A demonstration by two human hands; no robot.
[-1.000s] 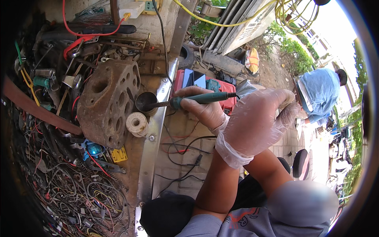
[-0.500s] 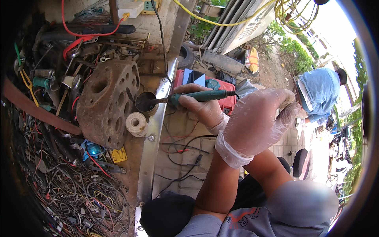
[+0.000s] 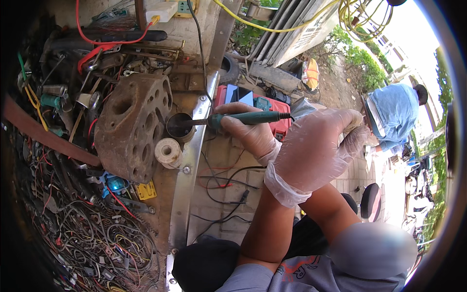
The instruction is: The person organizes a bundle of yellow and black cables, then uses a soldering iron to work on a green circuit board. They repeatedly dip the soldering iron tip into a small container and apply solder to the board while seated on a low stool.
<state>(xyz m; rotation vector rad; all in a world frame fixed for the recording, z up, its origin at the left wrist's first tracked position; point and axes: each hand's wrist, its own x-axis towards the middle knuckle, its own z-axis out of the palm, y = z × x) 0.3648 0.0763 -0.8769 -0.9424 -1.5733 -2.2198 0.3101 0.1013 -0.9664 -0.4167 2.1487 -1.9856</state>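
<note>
My right hand, in a clear thin glove, grips the green handle of a soldering iron. The iron's dark shaft points left, its end over the mouth of a small round tin. My left forearm crosses over the right one. My gloved left hand lies beyond the iron's cord end, back of the hand upward, fingers curled toward the thumb. What those fingers hold, if anything, is hidden. A spool of pale solder wire stands beside the tin.
A rusty metal block with holes stands left of the tin. Tangled wires and tools cover the bench, which has a metal edge. Beyond it are a red case and black cables on the paving. Another person is farther off, right.
The soldering iron's shaft end has shifted slightly upward at the tin. My hands have otherwise barely moved.
</note>
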